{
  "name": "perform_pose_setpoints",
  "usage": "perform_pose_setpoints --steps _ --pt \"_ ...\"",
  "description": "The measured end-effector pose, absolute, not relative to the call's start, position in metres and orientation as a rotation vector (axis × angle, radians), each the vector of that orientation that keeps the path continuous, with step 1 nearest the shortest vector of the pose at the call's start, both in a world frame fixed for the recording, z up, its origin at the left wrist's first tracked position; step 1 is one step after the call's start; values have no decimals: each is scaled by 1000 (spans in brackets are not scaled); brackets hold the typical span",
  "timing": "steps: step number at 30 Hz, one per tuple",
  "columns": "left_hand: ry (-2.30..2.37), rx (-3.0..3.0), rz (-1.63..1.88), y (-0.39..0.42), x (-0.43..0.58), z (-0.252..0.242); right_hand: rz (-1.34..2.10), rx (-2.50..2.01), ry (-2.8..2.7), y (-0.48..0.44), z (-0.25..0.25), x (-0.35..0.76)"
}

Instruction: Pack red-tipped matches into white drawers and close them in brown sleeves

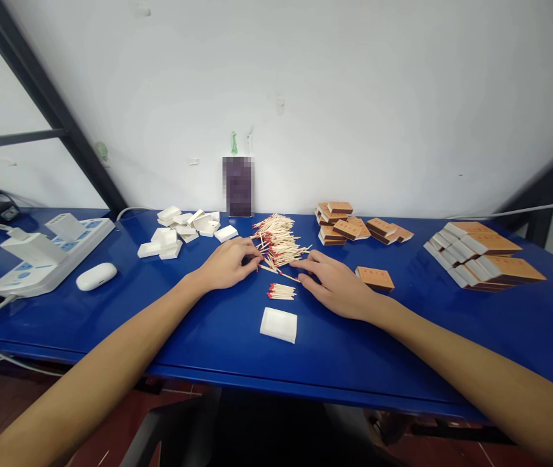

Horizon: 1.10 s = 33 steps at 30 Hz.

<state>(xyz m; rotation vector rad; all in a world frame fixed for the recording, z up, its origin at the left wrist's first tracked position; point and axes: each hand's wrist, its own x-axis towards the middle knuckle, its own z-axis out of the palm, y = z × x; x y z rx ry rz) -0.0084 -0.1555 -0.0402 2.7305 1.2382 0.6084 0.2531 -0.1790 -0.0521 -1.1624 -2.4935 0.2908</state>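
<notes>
A loose heap of red-tipped matches lies in the middle of the blue table. My left hand is at the heap's left edge, thumb and forefinger pinched on a match at its front. On the right side, my right hand has thumb and forefinger apart, their tips by the front matches; a single match lies close to the thumb tip. Just nearer to me is a small, lined-up bundle of matches, heads to the left. Below that lies a white matchbox tray.
White matchbox trays are piled at back left. Orange matchbox sleeves pile at back right, with one matchbox beside my right wrist. Stacked matchboxes stand far right. A power strip and white earbud case are left; a dark phone-like rectangle leans on the wall.
</notes>
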Motion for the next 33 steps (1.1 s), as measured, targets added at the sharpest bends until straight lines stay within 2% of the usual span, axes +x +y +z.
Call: perform_pose_setpoints --steps 13,33 --pt "1245 2764 501 -157 -12 -37 327 -1110 -2468 -179 -53 255" --pt "1111 2706 620 -163 -8 -33 322 -1146 -2542 -185 -49 256"
